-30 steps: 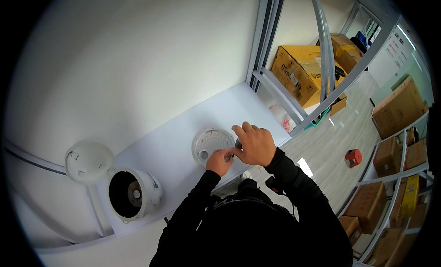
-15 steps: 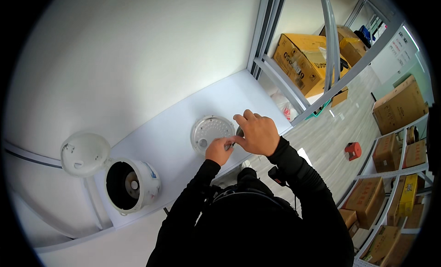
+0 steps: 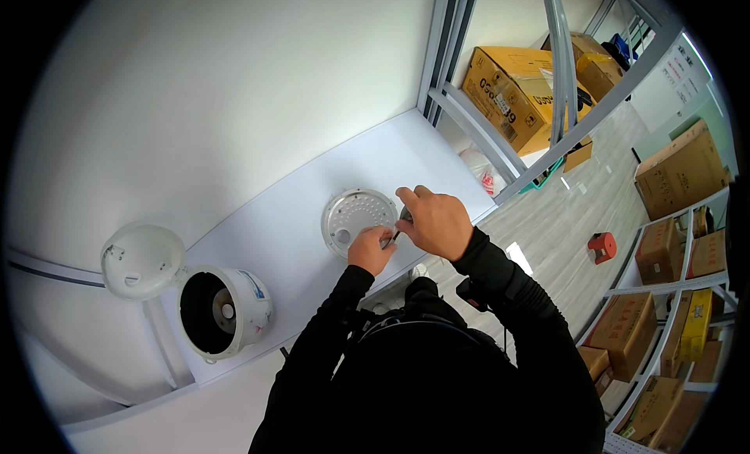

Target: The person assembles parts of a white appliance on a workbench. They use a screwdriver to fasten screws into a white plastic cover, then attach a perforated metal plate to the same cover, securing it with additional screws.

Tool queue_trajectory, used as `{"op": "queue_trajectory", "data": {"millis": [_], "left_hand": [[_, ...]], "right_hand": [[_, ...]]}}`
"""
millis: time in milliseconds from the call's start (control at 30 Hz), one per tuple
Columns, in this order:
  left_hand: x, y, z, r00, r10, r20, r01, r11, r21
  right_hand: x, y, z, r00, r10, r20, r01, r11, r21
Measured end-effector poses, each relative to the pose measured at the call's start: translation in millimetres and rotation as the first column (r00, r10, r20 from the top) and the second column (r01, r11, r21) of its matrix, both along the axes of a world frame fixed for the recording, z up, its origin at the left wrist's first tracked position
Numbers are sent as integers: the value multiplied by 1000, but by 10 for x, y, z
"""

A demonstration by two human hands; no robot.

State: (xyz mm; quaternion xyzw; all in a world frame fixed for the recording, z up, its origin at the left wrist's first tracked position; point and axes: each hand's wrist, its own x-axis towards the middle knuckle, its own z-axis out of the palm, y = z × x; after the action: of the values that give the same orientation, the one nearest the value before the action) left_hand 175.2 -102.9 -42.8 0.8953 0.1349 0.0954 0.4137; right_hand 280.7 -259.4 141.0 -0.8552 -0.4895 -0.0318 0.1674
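Small dark piece | held between the hands | beside perforated disc

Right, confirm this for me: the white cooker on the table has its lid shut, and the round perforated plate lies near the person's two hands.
Not quite: the lid is open. The head view shows it swung back from the white cooker on the table, the dark inside exposed. The round perforated plate does lie near the left hand and right hand.
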Motion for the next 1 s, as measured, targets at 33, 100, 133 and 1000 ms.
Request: {"op": "queue_trajectory", "data": {"millis": [33,100,133,1000], "left_hand": [[11,-8,10,1000,0,0,0,1000,3],[16,-36,29,1000,3,-3,-3,1000,2],[7,-39,26,1000,9,-7,-9,1000,1],[-393,466,246,1000,-18,-25,22,985,170]], "right_hand": [[21,-10,-33,999,7,-31,-7,1000,10],[44,-37,-58,997,16,-78,-12,998,58],[33,-33,-38,995,23,-96,-14,995,94],[55,69,37,969,66,-236,25,932,361]]}}
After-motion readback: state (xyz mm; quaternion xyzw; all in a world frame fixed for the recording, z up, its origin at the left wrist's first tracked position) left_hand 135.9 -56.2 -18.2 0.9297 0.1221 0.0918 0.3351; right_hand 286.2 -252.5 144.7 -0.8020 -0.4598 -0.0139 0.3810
